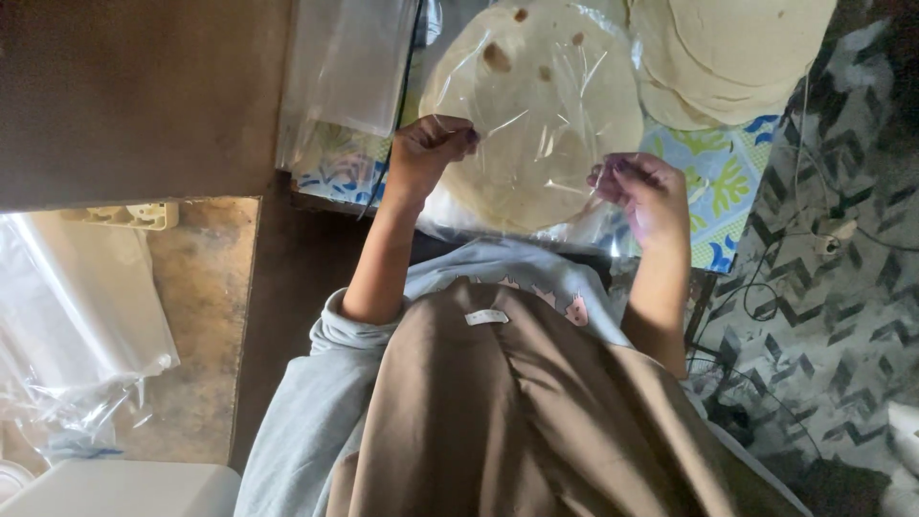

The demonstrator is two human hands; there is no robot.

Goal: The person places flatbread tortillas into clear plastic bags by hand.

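Your left hand (431,148) and right hand (646,191) each pinch an edge of a clear plastic bag (536,124) that holds a round flatbread (541,86), over the patterned cloth (728,177). It looks partly bagged; the opening seems unsealed. A stack of bare flatbreads (737,48) waits far right, with spare bags (345,67) far left.

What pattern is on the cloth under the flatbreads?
Blue, green and yellow leaf shapes on the cloth, head view.
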